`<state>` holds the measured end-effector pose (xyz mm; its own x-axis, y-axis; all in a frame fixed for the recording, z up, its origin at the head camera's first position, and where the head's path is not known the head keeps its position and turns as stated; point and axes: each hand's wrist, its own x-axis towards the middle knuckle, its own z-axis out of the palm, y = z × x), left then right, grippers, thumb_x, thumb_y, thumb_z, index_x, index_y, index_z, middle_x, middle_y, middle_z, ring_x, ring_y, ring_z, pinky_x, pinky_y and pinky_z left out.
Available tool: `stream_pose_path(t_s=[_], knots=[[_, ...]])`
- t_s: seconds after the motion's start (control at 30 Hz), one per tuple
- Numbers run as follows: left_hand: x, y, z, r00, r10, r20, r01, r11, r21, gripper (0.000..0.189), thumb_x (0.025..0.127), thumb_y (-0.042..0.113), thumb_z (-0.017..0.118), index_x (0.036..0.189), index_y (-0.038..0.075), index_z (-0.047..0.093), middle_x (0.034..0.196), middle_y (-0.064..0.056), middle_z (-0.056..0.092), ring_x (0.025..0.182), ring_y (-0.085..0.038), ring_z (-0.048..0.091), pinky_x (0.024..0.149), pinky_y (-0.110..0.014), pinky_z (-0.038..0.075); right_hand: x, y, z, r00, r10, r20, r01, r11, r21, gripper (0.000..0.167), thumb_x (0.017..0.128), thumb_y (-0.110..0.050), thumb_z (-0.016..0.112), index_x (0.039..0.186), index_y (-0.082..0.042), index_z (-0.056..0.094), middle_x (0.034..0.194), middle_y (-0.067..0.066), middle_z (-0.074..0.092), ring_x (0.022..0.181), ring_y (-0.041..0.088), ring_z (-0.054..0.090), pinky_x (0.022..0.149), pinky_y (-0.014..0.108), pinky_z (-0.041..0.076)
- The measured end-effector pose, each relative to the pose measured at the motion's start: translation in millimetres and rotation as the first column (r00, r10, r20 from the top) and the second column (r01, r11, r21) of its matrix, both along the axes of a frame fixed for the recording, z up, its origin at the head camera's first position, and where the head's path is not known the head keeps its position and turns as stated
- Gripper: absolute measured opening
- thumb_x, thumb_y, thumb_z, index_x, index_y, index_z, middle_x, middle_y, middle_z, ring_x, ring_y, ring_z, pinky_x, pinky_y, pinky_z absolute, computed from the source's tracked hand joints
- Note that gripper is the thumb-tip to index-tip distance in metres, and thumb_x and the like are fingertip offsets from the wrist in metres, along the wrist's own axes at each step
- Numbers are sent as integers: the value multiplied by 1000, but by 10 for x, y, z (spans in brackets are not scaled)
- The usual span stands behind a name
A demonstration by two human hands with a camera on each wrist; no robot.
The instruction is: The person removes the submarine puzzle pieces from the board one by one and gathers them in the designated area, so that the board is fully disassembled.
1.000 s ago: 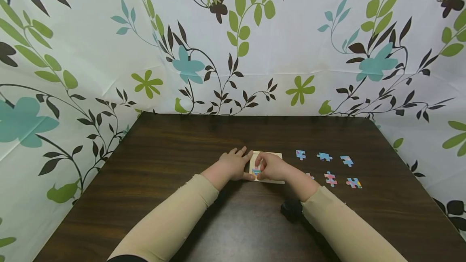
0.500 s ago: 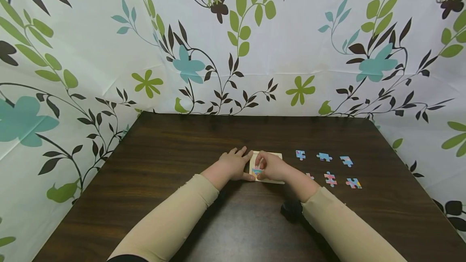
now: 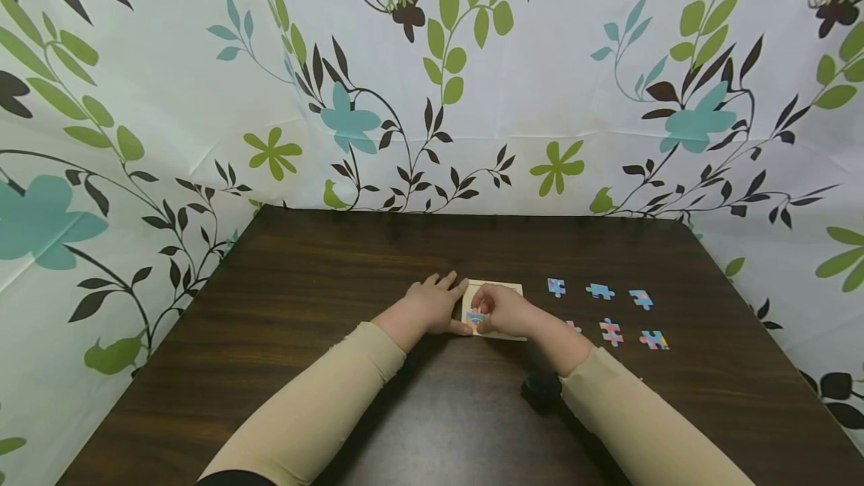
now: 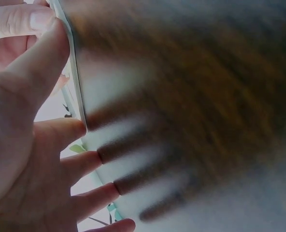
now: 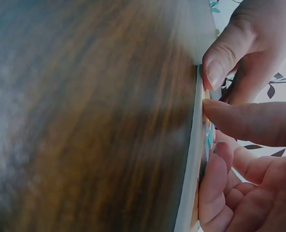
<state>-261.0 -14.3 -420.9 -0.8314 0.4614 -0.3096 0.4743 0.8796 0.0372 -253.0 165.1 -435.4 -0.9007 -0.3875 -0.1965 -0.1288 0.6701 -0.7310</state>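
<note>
Near the middle of the table, a small pale puzzle tray [image 3: 509, 337] lies flat, partly hidden by the hands. My left hand [image 3: 430, 306] rests at its left side with fingers spread, and the thumb touches the tray's lower left edge. Over the tray, my right hand [image 3: 505, 307] pinches a colourful jigsaw piece [image 3: 475, 319] in the lower left corner. The right wrist view has the tray's side [image 5: 184, 193] edge-on, with the right thumb [image 5: 249, 121] and curled fingers at the piece. In the left wrist view, the left fingertips touch the table beside the tray edge [image 4: 75, 72].
Several loose jigsaw pieces lie right of the tray in two rows, among them a blue piece [image 3: 600, 291] and a pink one [image 3: 611, 331]. A black object [image 3: 540, 392] shows under the right wrist. A patterned cloth [image 3: 472, 171] hangs behind the dark wooden table [image 3: 324, 261].
The right fingers shift very slightly at the jigsaw piece in the tray corner. The left hand and the loose pieces stay where they were.
</note>
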Motion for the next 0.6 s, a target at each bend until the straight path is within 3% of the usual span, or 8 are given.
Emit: stream_pose_path(t_s=[0.3,0.6], knots=[[-17,0,-27,1000,-1,4,1,1000,-7,96,84,73,56,160,24,23,163,-5,20,144,-34,26,108,-54,35,-2,-3,3,1000,15,-13,-15,1000,2,38,73,9,80,100,-6,58,86,5,56,78,20,52,66,33,44],[-28,-14,-35,1000,3,12,-3,1000,11,101,81,75,60,160,25,22,163,-6,19,145,-35,25,108,-55,34,9,15,3,999,33,-11,-34,998,-55,42,73,13,78,101,-6,54,82,6,55,68,17,49,59,30,41]])
